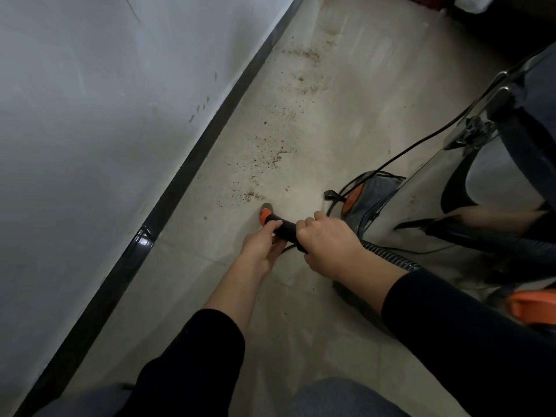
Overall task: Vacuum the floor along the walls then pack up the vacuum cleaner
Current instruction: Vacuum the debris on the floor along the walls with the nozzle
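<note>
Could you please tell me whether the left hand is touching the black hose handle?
Touching: the head view shows the left hand curled round the black hose handle.

No text, label, brand or number can be read on anything in view.

**Desk:** Hands in frame?
**Photographer:** Two: the left hand (264,248) and the right hand (328,245).
**Desk:** Equipment?
**Photographer:** One black nozzle tube (284,228), one ribbed hose (391,254), one steel vacuum cleaner (493,164), one power cord (421,142).
**Desk:** The room?
**Photographer:** One wall (105,100), one dark skirting board (192,158), one floor (346,100), one trail of brown crumbs (270,158).
</note>
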`<state>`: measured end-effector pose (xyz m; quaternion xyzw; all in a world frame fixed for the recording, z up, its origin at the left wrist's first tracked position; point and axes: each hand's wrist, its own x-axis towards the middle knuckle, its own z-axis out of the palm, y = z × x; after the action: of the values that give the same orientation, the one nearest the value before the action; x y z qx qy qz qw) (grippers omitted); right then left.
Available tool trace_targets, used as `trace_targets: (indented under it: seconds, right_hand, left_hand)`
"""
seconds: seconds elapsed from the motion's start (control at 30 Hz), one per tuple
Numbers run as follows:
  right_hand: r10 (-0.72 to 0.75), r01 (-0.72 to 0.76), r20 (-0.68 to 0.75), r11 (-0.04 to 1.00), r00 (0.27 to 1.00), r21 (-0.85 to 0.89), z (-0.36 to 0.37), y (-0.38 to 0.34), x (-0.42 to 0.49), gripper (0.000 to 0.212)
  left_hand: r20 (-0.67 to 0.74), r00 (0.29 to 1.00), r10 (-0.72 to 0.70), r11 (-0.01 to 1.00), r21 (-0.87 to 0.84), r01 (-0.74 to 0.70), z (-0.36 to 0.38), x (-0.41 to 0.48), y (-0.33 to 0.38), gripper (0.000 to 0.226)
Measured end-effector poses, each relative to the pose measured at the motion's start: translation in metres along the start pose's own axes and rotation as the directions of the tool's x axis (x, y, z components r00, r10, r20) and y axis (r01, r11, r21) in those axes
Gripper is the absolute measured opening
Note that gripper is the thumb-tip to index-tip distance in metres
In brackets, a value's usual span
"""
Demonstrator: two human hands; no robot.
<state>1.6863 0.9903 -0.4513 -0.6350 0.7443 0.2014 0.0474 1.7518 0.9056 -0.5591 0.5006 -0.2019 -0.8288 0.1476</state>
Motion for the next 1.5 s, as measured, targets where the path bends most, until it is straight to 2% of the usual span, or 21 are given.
trace_targets:
  seconds: [0.23,0.43,0.6,1.27,1.5]
  right_hand:
    - [0.033,-0.033,0.012,0.999,0.999,0.001,0.003,0.006,-0.008,0.026]
    - [0.057,-0.056,0.020,0.998,0.998,-0.010,0.003,0.012,-0.007,0.026]
    - [0.086,-0.086,0.028,0.996,0.996,-0.012,0.003,0.020,0.002,0.025]
    - [0.162,-0.163,-0.017,0.987,0.987,-0.017,0.009,0.024,0.032,0.028]
    - [0.136,-0.137,-0.024,0.990,0.990,-0.021,0.009,0.019,0.026,0.028]
  left_hand:
    - [0.036,0.999,-0.028,0.999,0.022,0.027,0.010,-0.001,-0.004,0.025]
    - [0.045,0.998,-0.032,0.999,0.025,0.031,0.018,0.008,-0.006,0.033]
    - [0.033,0.999,-0.018,1.000,-0.019,0.019,0.029,0.020,-0.005,0.040]
    - [0.036,0.999,0.028,0.996,-0.082,-0.025,0.046,0.053,0.008,0.040]
    - [0.047,0.999,0.011,0.999,-0.045,-0.009,0.035,0.045,0.009,0.040]
